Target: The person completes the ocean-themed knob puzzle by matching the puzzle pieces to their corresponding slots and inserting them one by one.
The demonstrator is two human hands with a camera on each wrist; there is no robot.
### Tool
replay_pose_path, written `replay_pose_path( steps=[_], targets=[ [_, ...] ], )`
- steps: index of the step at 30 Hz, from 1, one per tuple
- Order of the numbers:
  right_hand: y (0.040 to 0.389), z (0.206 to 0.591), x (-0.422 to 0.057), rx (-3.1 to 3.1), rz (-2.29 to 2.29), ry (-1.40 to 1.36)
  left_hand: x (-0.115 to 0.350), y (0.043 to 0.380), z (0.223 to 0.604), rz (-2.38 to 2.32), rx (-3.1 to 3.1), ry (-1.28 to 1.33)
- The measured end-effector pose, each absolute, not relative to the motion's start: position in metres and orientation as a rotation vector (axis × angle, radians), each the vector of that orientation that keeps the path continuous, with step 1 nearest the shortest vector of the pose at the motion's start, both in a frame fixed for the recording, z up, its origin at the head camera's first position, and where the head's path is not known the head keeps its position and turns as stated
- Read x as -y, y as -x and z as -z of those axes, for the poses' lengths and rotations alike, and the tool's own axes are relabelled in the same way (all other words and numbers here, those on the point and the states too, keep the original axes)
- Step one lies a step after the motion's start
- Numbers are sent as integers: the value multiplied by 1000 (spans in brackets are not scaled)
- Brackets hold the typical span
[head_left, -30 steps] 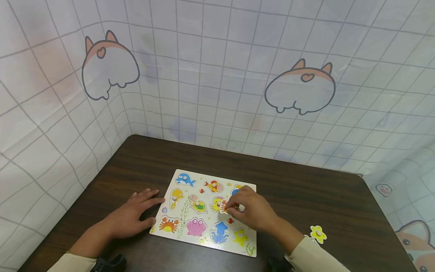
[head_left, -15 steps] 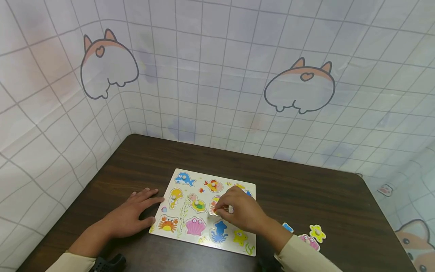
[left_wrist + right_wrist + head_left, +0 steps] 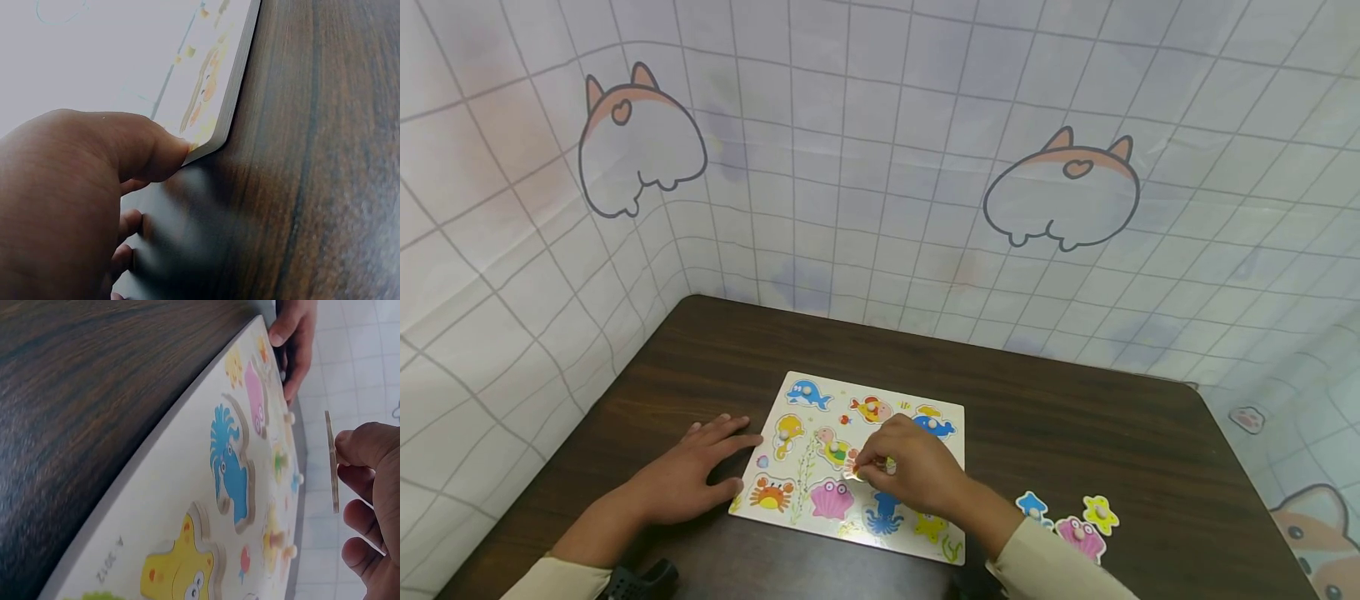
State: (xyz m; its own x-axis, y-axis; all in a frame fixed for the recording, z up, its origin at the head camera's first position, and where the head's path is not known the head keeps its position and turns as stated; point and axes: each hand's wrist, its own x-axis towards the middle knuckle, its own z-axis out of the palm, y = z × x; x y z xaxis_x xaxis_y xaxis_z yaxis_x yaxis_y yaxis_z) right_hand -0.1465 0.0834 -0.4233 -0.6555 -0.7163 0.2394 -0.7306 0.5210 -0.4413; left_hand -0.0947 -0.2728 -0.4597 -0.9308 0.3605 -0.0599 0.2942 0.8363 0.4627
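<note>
A pegged puzzle board (image 3: 844, 404) with sea-animal pictures lies on the dark table. My right hand (image 3: 917, 467) pinches a crab puzzle piece (image 3: 852, 465) by its knob, close to the turtle piece (image 3: 837, 451). In the right wrist view the held piece (image 3: 332, 462) appears edge-on, above the board and apart from it. My left hand (image 3: 688, 475) rests on the table with fingers stretched out, its thumb (image 3: 150, 150) touching the board's corner. The crab recess (image 3: 771, 493) at the board's lower left holds no piece, nor do the pink shell and blue squid recesses.
To the right of the board lie a blue squid piece (image 3: 1032, 504), a pink shell piece (image 3: 1081, 537) and a yellow star piece (image 3: 1101, 515). Several knobbed pieces sit in the board. A tiled-pattern curtain (image 3: 880, 208) hangs behind the table.
My right hand has moved left across the board with the crab piece, uncovering the whale piece and the loose pieces at the right. My left hand has stayed in place.
</note>
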Motion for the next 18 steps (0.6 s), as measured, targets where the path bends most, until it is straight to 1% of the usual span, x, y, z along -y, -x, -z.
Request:
replay_pose_path(
  steps=[18],
  targets=[
    [141,430,-61,2768,-802,-1320,272,94,460,-700,-2869,-528]
  ],
)
